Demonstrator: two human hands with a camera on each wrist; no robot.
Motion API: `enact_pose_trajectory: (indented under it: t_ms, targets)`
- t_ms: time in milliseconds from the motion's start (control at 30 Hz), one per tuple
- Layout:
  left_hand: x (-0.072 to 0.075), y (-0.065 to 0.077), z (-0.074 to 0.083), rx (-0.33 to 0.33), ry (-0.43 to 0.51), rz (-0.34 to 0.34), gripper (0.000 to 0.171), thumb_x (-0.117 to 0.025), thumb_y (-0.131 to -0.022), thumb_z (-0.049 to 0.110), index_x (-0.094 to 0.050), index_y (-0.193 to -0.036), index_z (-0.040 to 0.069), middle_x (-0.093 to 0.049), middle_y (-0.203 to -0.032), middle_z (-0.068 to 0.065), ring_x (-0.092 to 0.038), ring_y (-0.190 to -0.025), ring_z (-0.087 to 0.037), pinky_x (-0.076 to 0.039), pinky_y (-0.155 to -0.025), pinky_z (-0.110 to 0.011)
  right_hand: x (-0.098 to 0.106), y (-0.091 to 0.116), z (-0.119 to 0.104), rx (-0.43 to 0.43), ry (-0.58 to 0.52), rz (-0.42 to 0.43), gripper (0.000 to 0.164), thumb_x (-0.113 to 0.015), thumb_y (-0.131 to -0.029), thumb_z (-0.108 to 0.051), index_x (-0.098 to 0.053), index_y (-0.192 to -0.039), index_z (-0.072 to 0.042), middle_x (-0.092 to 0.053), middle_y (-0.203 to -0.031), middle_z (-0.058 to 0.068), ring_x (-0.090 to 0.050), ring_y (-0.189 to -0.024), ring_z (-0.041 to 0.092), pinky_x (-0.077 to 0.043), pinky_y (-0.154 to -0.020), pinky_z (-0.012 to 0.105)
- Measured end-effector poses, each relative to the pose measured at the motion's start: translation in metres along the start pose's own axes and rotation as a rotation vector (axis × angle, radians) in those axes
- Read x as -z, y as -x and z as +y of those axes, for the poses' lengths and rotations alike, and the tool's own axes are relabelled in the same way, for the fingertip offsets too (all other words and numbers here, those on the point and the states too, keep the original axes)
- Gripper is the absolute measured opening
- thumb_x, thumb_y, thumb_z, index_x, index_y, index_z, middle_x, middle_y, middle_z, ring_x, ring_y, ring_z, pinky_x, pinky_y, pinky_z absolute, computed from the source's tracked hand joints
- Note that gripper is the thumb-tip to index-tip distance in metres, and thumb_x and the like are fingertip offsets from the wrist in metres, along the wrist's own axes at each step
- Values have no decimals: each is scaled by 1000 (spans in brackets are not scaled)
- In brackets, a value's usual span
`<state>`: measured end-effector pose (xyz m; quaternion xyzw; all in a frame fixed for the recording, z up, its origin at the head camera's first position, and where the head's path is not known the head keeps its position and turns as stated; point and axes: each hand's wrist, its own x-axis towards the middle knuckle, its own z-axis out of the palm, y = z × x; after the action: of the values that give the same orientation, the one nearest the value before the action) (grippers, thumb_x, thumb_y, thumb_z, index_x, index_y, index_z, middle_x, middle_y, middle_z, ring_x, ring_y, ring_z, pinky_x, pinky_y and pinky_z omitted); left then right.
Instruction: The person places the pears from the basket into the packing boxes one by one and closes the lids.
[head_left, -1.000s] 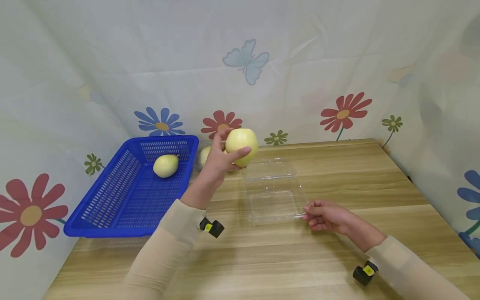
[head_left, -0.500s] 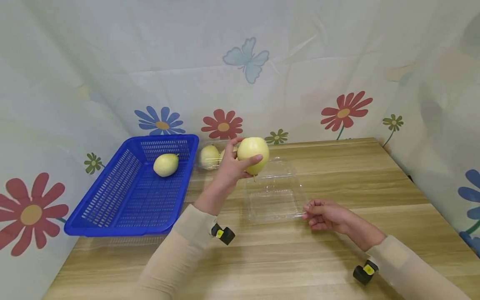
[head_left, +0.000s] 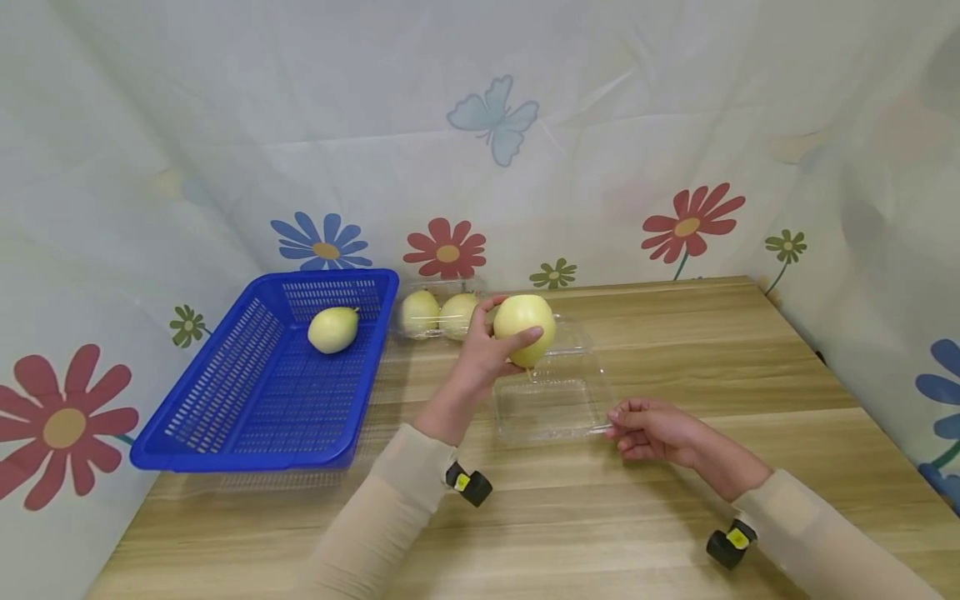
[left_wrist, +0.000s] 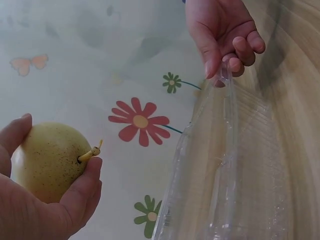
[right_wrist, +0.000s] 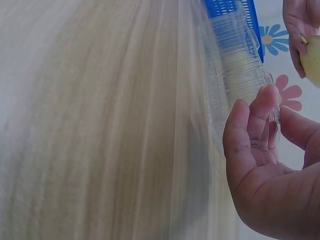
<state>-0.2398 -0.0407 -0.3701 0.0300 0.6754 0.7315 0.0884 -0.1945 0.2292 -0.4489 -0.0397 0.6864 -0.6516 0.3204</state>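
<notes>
My left hand [head_left: 486,346] grips a pale yellow pear [head_left: 527,327], its stem pointing down, in the air over the back part of a clear plastic clamshell box [head_left: 543,408]. In the left wrist view the pear [left_wrist: 50,162] sits between thumb and fingers, its stem plain to see. My right hand [head_left: 652,432] pinches the box's near right corner between thumb and fingers. The box lies with its lid folded back on the table, and no fruit shows inside it. From the right wrist, the hand [right_wrist: 270,150] appears at the box's edge.
At the left stands a blue plastic basket [head_left: 262,417] with one pear [head_left: 333,330] in it. Behind my left hand, a second clear box [head_left: 442,287] holds pears [head_left: 420,314]. A flowered cloth [head_left: 600,167] hangs behind the wooden table [head_left: 712,350].
My left hand has carried the pear to the right and lower, over the open box. The pears in the rear box have come into fuller view. My right hand has stayed put.
</notes>
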Motion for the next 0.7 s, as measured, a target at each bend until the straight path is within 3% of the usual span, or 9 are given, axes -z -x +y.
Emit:
enact_pose_trajectory:
  t_ms: [233,700]
  targets:
    - [-12,-1,-18,47,16,-7,78,-75,-91,15,-30,-154,20,-41,-151,-25,-59,-125,-44,-64,-86,-48,0,-1,1,-4,8,5,10,-50,-108,-21,-55,-101,-15,-71,-88,-10,-63,-72,1,-60,-73,20]
    - [-27,-6,-47,113,40,17,80,-78,-89,18,-33,-154,21,-44,-152,-24,-60,-124,-41,-60,-69,-32,0,-1,2,1,10,11,12,-50,-108,-22,-55,-98,-16,-70,-88,-11,-63,-73,0,-60,-73,20]
